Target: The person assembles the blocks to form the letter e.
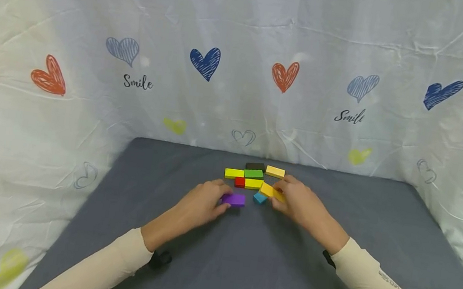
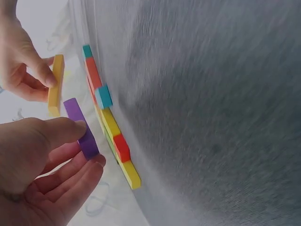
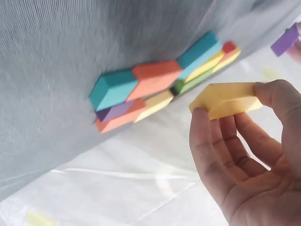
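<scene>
My left hand pinches a purple block between thumb and fingers, clear of the table. My right hand grips a yellow block by its ends, also raised. Beyond and below them lies a cluster of coloured blocks. It includes a black block, a green block, a red block, a pale yellow block and a blue block. The right wrist view also shows a teal block and an orange block, which my right hand hides from the head view.
A dark grey cloth covers the table. White sheeting printed with hearts and "Smile" hangs behind the far edge and along both sides. The block cluster sits near the far edge.
</scene>
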Motion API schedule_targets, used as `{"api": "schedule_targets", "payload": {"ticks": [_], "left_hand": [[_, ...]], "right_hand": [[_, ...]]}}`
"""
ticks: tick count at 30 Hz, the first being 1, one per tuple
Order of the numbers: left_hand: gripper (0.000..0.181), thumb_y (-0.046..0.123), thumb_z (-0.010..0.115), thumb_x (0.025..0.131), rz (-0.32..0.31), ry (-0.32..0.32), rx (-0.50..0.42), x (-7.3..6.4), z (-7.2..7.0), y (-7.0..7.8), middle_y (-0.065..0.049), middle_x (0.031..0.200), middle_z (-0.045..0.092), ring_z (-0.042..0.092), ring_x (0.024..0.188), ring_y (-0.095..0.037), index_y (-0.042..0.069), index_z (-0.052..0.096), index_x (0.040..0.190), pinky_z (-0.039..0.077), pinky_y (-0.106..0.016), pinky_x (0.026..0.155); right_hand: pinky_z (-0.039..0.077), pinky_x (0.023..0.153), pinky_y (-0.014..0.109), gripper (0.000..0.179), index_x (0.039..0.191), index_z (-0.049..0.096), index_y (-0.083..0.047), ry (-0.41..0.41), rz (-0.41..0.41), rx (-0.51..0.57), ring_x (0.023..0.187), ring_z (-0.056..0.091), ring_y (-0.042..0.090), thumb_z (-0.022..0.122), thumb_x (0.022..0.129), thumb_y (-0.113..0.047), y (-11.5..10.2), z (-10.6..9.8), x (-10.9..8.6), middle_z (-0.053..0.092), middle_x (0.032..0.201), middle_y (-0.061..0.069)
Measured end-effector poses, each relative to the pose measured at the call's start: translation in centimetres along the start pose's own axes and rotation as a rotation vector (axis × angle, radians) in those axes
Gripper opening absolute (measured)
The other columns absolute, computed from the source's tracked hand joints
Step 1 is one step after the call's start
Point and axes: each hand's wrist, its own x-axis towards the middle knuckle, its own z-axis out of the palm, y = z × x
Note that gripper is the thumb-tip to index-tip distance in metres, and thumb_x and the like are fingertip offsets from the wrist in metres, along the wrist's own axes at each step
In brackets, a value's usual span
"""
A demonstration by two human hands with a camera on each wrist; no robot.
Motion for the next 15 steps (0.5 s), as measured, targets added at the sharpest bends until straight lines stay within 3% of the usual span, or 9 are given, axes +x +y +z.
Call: {"api": "schedule_targets", "payload": {"ticks": [8, 15], "left_hand": [[0.032, 0.024, 0.081, 0.096, 0.019, -0.08, -0.003, -2.5, 0.5, 1.7, -0.002, 0.109, 0.07, 0.065, 0.089, -0.013, 0.009, 0.075, 0.124, 0.059, -0.031, 0.083], [0.031, 0.025, 0.081, 0.096, 0.015, -0.125, -0.017, -4.2, 1.1, 2.5, -0.001, 0.111, 0.07, 0.067, 0.092, -0.012, 0.01, 0.075, 0.122, 0.06, -0.031, 0.083]], "right_hand": [[0.051, 0.064, 0.024, 0.022, 0.109, 0.077, -0.005, -0.045, -0.099, 0.005, 0.074, 0.052, 0.01, 0.085, 0.09, -0.016, -2.1, 0.7, -3.1, 0.058, 0.093, 0.0], [0.053, 0.066, 0.025, 0.025, 0.111, 0.079, -0.006, -0.116, -0.11, -0.018, 0.074, 0.053, 0.009, 0.084, 0.092, -0.02, -3.1, 2.0, -5.1, 0.056, 0.091, -0.003]]}}
